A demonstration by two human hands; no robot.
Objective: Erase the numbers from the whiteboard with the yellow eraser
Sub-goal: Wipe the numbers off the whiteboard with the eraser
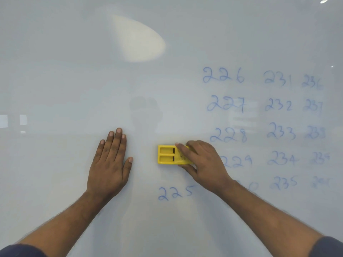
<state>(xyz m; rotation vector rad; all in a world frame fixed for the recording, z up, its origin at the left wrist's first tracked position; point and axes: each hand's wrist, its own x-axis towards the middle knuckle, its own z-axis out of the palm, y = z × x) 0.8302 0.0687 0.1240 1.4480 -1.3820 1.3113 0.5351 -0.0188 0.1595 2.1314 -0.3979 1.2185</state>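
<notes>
Against the whiteboard (pixel 74 80), your right hand (pixel 202 164) clamps the yellow eraser (pixel 168 154) flat to the surface, fingers over its top edge and thumb under, likely so the pad bears evenly as you wipe. Left of the eraser, your left hand (pixel 109 164) lies open and flat, holding nothing, apparently as a brace; the number 225 (pixel 175 192) sits just below the eraser, and the blue columns (pixel 269 127) from 226 onward stand to its right, unerased.
</notes>
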